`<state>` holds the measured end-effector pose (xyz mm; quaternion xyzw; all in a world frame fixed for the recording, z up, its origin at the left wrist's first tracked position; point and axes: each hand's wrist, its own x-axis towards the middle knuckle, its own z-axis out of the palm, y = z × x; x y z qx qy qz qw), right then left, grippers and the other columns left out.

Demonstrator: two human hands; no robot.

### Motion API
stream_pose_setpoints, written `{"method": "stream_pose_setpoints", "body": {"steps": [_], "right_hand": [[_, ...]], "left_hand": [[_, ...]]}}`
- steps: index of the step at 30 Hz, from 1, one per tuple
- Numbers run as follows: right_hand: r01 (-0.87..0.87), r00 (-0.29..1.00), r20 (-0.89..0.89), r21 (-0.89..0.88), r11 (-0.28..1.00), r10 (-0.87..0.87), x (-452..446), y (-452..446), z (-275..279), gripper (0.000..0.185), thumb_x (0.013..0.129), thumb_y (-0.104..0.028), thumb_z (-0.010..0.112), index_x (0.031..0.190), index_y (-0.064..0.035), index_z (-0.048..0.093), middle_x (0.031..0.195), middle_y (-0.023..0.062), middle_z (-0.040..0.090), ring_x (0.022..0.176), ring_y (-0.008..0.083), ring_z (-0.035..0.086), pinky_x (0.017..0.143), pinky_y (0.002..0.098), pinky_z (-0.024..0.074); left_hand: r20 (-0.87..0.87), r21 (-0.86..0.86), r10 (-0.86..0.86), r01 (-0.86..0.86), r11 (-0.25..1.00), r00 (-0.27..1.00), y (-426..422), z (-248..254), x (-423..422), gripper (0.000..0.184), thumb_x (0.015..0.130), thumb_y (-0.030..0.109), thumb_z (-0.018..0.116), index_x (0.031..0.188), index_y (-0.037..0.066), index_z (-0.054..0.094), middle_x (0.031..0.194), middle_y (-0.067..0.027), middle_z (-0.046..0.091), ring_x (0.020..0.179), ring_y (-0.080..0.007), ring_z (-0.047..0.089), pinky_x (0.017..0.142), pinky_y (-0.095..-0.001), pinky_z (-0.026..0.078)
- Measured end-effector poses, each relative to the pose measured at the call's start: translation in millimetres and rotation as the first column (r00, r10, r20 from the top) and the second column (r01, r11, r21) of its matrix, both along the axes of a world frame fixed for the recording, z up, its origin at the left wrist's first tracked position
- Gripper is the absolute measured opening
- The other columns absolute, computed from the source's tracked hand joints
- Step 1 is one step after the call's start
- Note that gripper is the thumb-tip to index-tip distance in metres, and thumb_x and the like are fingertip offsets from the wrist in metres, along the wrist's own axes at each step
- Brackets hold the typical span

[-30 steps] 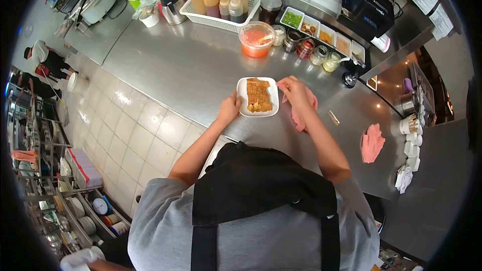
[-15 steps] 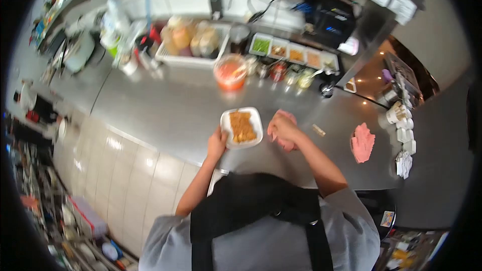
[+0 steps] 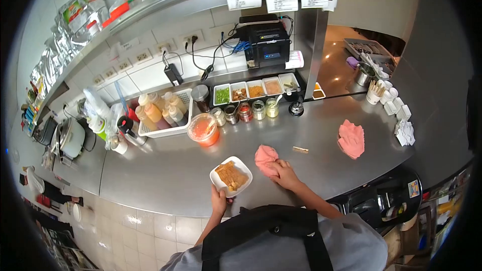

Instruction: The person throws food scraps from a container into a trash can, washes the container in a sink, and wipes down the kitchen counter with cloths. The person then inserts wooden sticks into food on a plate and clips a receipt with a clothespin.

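Observation:
A square white dish point(image 3: 243, 164) with browned, sliced food point(image 3: 231, 176) on it is tilted slightly, held at its lower left edge by my left hand point(image 3: 218, 201). To the right, my right hand point(image 3: 284, 174) rests on a crumpled pink cloth point(image 3: 266, 158) on the steel counter point(image 3: 165, 180), its fingers pressed onto the cloth's lower edge. Beyond the dish stands a clear tub of orange-red contents point(image 3: 204, 129). A small wrapped stick point(image 3: 300, 149) lies right of the cloth.
A second pink cloth point(image 3: 351, 139) lies at the right. Along the back are a white basket point(image 3: 165, 130) of sauce bottles, small jars point(image 3: 245, 112), a tray of toppings point(image 3: 255, 89) and a black printer point(image 3: 266, 42). Two people stand far left, one in a white top point(image 3: 35, 179).
The view has tilted up, showing the shelf and paper slips. My right hand has left the dish's edge and come down on the pink cloth. My left hand still holds the dish.

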<state>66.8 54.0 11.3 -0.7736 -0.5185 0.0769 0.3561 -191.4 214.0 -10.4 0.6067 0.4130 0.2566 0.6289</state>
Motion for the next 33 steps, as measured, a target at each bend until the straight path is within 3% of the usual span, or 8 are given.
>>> {"method": "stream_pose_setpoints", "body": {"steps": [3,8,10,14,20,24,30,33], "right_hand": [[-0.121,0.917,-0.374,0.081,0.989,0.142,22,-6,8,0.035,0.078,-0.016,0.065,0.112,-0.0095,0.060,0.103,0.0126,0.056,0.100,0.0292,0.052,0.086,0.0368,0.0440],[0.102,0.875,-0.479,0.046,0.994,-0.067,60,-35,19,0.034,0.080,-0.012,0.064,0.114,-0.0100,0.061,0.107,0.0100,0.058,0.099,0.0232,0.055,0.082,0.0346,0.0459],[0.275,0.936,0.188,0.138,0.951,-0.298,74,-45,16,0.034,0.080,-0.012,0.062,0.114,-0.0115,0.061,0.111,0.0096,0.057,0.102,0.0256,0.053,0.084,0.0359,0.0450],[0.316,0.906,0.306,-0.023,0.949,-0.294,90,-59,12,0.034,0.080,-0.012,0.062,0.114,-0.0123,0.060,0.117,0.0092,0.054,0.106,0.0265,0.050,0.086,0.0366,0.0439],[0.429,0.884,-0.277,0.162,0.889,-0.377,161,-73,-48,0.019,0.082,-0.015,0.062,0.097,-0.0035,0.063,0.080,0.0080,0.061,0.074,0.0205,0.057,0.067,0.0326,0.0454],[0.428,0.674,-0.701,0.111,0.897,-0.235,202,-93,8,0.023,0.087,-0.017,0.062,0.104,-0.0018,0.061,0.086,0.0013,0.060,0.068,0.0103,0.053,0.063,0.0243,0.0444],[0.335,0.488,-0.872,0.153,0.930,-0.032,233,-108,46,0.023,0.090,-0.013,0.057,0.111,-0.0024,0.059,0.093,0.0033,0.061,0.082,0.0101,0.058,0.071,0.0226,0.0493],[0.303,0.542,-0.841,0.194,0.933,-0.002,244,-110,34,0.023,0.089,-0.011,0.058,0.110,-0.0020,0.060,0.090,0.0028,0.061,0.080,0.0095,0.058,0.069,0.0217,0.0484]], "left_hand": [[0.023,0.019,-0.055,0.054,0.998,0.998,-14,20,15,0.051,0.090,0.008,0.035,0.137,-0.002,0.019,0.083,-0.0152,0.061,0.048,-0.0153,0.056,0.042,-0.0275,0.047],[-0.017,-0.004,-0.162,0.162,0.987,0.987,-35,49,59,0.054,0.090,0.010,0.037,0.139,-0.002,0.018,0.084,-0.0156,0.062,0.053,-0.0156,0.058,0.045,-0.0270,0.047],[0.034,-0.026,-0.225,0.226,0.974,0.974,-45,55,81,0.054,0.090,0.011,0.037,0.139,-0.001,0.018,0.083,-0.0152,0.062,0.054,-0.0158,0.058,0.046,-0.0267,0.047],[0.050,0.007,-0.292,0.292,0.956,0.955,-65,62,119,0.053,0.091,0.013,0.037,0.140,0.002,0.020,0.082,-0.0143,0.062,0.055,-0.0150,0.058,0.047,-0.0263,0.048],[0.005,0.091,-0.290,0.288,0.953,0.957,-89,47,173,0.061,0.092,0.017,0.040,0.144,0.007,0.011,0.105,-0.0166,0.056,0.059,-0.0185,0.060,0.046,-0.0270,0.050],[0.013,0.142,-0.329,0.324,0.935,0.944,-98,22,213,0.052,0.093,0.011,0.037,0.140,0.006,0.017,0.085,-0.0122,0.059,0.048,-0.0147,0.055,0.039,-0.0261,0.046],[-0.095,0.097,-0.294,0.303,0.948,0.951,-119,8,248,0.054,0.093,0.009,0.036,0.142,0.007,0.013,0.075,-0.0127,0.060,0.047,-0.0155,0.058,0.038,-0.0263,0.047],[-0.134,0.129,-0.287,0.304,0.944,0.948,-130,20,251,0.052,0.094,0.015,0.043,0.139,0.004,0.018,0.097,-0.0167,0.060,0.063,-0.0194,0.064,0.051,-0.0278,0.053]]}}
